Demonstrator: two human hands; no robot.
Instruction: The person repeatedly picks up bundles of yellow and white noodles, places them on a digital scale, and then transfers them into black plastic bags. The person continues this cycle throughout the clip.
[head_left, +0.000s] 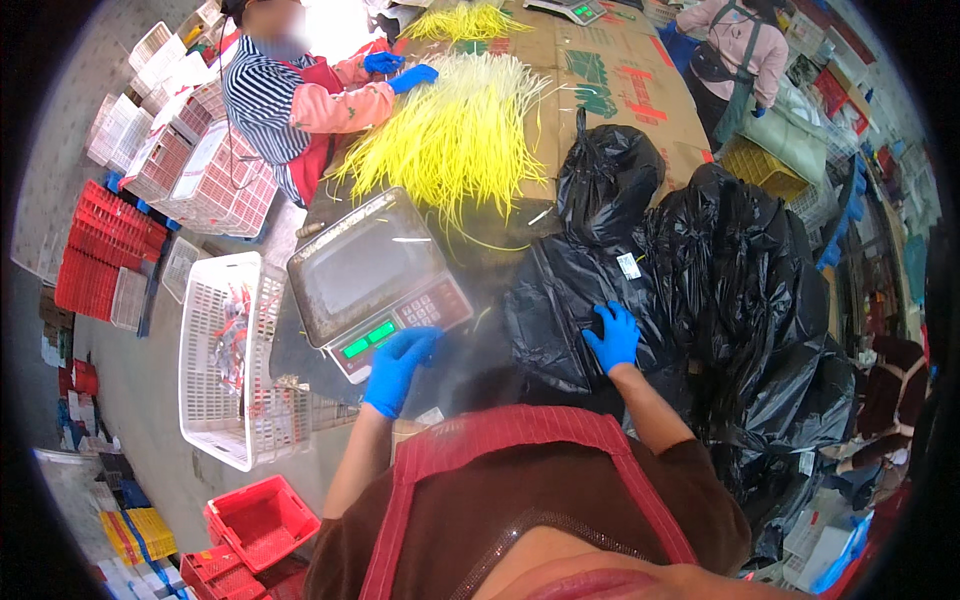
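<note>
My left hand (397, 369), in a blue glove, is at the front edge of a digital weighing scale (366, 281), close to its lit green display. Its fingers are bunched, and whether something sits between them cannot be made out. The scale's metal pan (360, 266) carries a thin pale strip. My right hand (616, 337), gloved in blue too, rests with spread fingers on a filled black plastic bag (551, 315). A white label (628, 266) bearing print is on that bag. Beyond the scale lies a large heap of long yellow stalks (450, 142) with pale ends.
More black bags (742, 262) crowd my right side, and a knotted one (611, 176) stands ahead. A white plastic basket (255, 360) holding packaging is at my left, above red crates (262, 517). A co-worker (281, 112) handles the stalks; another person (731, 60) stands far right.
</note>
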